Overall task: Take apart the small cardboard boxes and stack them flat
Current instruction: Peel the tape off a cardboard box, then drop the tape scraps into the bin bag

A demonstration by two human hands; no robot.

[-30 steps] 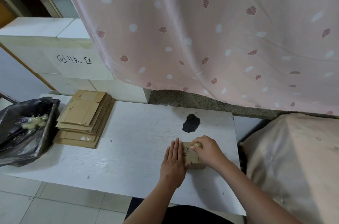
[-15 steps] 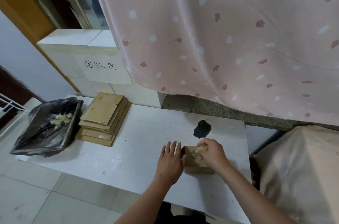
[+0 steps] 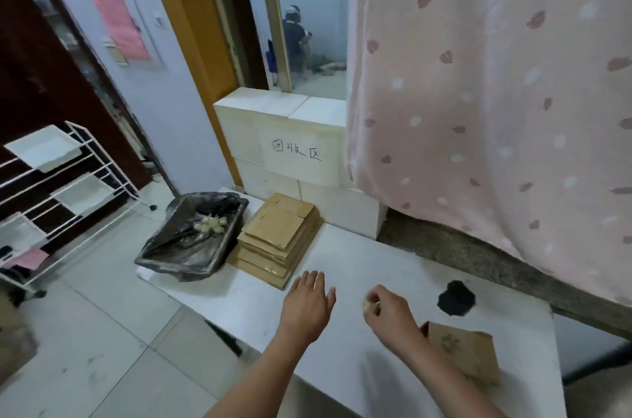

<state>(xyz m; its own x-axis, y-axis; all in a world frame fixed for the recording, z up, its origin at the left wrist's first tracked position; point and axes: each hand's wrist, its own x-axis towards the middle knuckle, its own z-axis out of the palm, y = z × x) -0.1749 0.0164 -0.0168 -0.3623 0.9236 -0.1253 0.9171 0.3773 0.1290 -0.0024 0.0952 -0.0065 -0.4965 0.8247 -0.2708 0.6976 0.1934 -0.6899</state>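
Small cardboard box (image 3: 468, 354) partly behind right forearm; pinched yellowish scrap (image 3: 368, 304) blurred, unidentifiable.

A stack of flattened boxes (image 3: 280, 239) lay at the far left of the surface (image 3: 376, 267), with a lined bin (image 3: 191, 236) just to its left. A small box (image 3: 465, 354) stood near the right front edge, a wadded scrap (image 3: 370, 304) was held left of it, and a rack (image 3: 58, 191) stood on the floor at far left.

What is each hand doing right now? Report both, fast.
Left hand: open, flat above the white table, holding nothing.
Right hand: pinching a small yellowish scrap of tape.
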